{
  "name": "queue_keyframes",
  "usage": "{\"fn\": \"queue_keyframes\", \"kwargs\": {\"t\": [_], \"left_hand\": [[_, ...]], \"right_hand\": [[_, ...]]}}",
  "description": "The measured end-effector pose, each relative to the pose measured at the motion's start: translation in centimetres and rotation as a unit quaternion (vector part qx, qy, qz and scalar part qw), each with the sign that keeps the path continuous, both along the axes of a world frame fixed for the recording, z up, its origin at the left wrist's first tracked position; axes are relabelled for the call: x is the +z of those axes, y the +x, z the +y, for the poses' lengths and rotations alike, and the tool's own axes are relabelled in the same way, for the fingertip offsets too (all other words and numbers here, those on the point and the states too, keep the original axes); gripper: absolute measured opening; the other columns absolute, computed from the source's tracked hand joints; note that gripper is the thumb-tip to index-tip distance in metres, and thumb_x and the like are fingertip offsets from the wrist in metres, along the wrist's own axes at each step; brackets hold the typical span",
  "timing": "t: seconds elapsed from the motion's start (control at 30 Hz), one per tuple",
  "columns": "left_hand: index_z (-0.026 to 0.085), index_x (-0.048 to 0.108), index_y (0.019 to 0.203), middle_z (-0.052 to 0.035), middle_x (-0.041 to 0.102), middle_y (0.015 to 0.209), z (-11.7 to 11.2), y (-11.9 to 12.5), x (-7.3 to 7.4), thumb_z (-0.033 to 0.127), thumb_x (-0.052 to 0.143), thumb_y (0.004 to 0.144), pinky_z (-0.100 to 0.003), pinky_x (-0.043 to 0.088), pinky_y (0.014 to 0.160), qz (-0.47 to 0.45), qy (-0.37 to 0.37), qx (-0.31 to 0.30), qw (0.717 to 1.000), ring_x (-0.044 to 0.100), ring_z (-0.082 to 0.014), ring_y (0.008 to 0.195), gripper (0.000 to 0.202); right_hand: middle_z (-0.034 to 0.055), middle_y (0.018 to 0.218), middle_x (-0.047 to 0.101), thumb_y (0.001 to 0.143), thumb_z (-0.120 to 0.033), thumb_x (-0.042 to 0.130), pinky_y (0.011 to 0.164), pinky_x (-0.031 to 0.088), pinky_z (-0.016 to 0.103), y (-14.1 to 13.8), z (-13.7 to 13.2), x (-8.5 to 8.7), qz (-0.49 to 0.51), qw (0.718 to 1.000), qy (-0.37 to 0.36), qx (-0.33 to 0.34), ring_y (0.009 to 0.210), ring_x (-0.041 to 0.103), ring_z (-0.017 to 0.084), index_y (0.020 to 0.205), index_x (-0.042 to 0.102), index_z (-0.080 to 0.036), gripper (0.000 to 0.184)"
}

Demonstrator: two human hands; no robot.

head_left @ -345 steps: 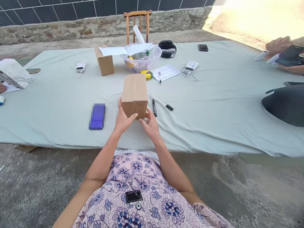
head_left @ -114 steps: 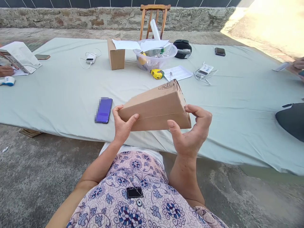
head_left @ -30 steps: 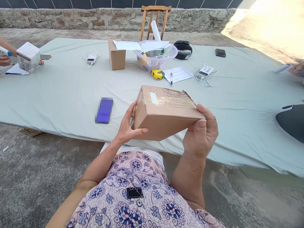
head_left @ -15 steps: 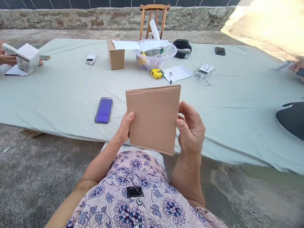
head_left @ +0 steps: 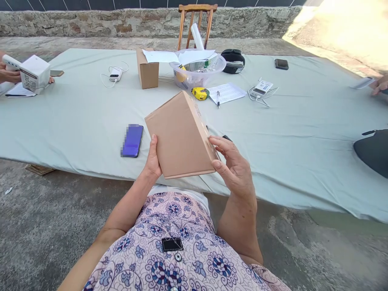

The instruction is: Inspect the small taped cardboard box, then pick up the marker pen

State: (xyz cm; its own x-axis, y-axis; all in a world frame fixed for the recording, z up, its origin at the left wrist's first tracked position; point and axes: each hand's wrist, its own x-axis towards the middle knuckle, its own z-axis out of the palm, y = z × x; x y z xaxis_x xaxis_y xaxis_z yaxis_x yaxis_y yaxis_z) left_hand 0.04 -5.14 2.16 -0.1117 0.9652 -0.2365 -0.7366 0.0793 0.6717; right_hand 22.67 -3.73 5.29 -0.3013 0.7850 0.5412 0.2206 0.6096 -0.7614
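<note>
One cardboard box, tilted between two hands

The cardboard box [head_left: 178, 139] is over the near part of the desk [head_left: 87, 113], a broad plain face toward the wearer. The left hand [head_left: 154, 162] has hold of its left side, thumb flat on that face, the other fingers hidden behind. The right hand [head_left: 238, 171] is half open, fingers curled and parted from the thumb, tips touching the box's right edge; whether they grip, I cannot tell. A smartphone [head_left: 133, 141] lies left; beyond sit a yellow tape measure [head_left: 199, 93], pen [head_left: 218, 99] on a printed sheet [head_left: 232, 93], and plastic basin [head_left: 194, 79].
</note>
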Motion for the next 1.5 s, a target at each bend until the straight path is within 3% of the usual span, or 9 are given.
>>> {"fn": "queue_keyframes", "kwargs": {"t": [0.2, 0.43, 0.73, 1.23, 1.37, 1.5], "left_hand": [[0.018, 0.073, 0.117, -0.0125, 0.081, 0.112, -0.1, 0.2, 0.7, 0.073, 0.053, 0.096, -0.047, 0.057, 0.108, -0.103, -0.037, 0.012, 0.994, 0.073, -0.0327, 0.120, 0.062], [0.018, 0.072, 0.121, -0.0117, 0.081, 0.114, -0.1, 0.0, 0.7, 0.071, 0.050, 0.098, -0.046, 0.057, 0.108, -0.116, -0.026, 0.007, 0.993, 0.073, -0.0322, 0.119, 0.061], [0.018, 0.066, 0.137, -0.0112, 0.081, 0.117, 0.0, -0.4, -0.1, 0.071, 0.046, 0.100, -0.047, 0.056, 0.109, -0.135, -0.041, -0.049, 0.989, 0.072, -0.0333, 0.122, 0.068], [0.017, 0.065, 0.141, -0.0134, 0.079, 0.118, -0.3, -1.3, -0.7, 0.077, 0.046, 0.097, -0.046, 0.057, 0.105, -0.146, -0.068, -0.152, 0.975, 0.074, -0.0336, 0.115, 0.076], [0.016, 0.066, 0.140, -0.0130, 0.080, 0.115, -0.5, -1.1, -0.2, 0.074, 0.044, 0.100, -0.044, 0.057, 0.104, -0.150, -0.080, -0.157, 0.973, 0.076, -0.0312, 0.111, 0.074], [0.015, 0.067, 0.140, -0.0121, 0.081, 0.110, -1.1, -0.9, 1.0, 0.072, 0.040, 0.102, -0.042, 0.058, 0.103, -0.155, -0.096, -0.184, 0.966, 0.077, -0.0298, 0.110, 0.073]], "right_hand": [[0.0070, 0.146, 0.065, 0.097, -0.056, 0.066, 0.118, 0.048, 0.056, -0.1, -0.3, 0.5, -0.005, 0.999, 0.033, 0.024, 0.139, 0.059, 0.033, 0.139, 0.068, -0.038, 0.045], [0.0066, 0.144, 0.066, 0.094, -0.054, 0.073, 0.121, 0.044, 0.059, 0.0, -0.1, 0.0, 0.033, 0.999, 0.022, 0.004, 0.140, 0.059, 0.034, 0.135, 0.071, -0.040, 0.044], [0.0075, 0.144, 0.065, 0.089, -0.065, 0.073, 0.123, 0.042, 0.060, 0.3, -0.2, -0.1, 0.077, 0.997, 0.007, 0.003, 0.142, 0.056, 0.035, 0.131, 0.074, -0.037, 0.051], [-0.0014, 0.165, 0.044, 0.083, -0.080, 0.067, 0.131, 0.029, 0.062, 1.1, -0.5, -0.2, 0.068, 0.991, 0.018, 0.112, 0.159, 0.033, 0.038, 0.143, 0.065, -0.045, 0.069], [-0.0029, 0.168, 0.042, 0.083, -0.084, 0.062, 0.133, 0.024, 0.062, 1.2, -0.3, -0.4, 0.074, 0.990, 0.021, 0.120, 0.161, 0.030, 0.039, 0.143, 0.065, -0.045, 0.072], [-0.0034, 0.169, 0.042, 0.084, -0.081, 0.065, 0.131, 0.030, 0.062, 1.2, -0.1, -0.7, 0.087, 0.993, 0.015, 0.084, 0.162, 0.029, 0.039, 0.145, 0.061, -0.048, 0.070]]}}
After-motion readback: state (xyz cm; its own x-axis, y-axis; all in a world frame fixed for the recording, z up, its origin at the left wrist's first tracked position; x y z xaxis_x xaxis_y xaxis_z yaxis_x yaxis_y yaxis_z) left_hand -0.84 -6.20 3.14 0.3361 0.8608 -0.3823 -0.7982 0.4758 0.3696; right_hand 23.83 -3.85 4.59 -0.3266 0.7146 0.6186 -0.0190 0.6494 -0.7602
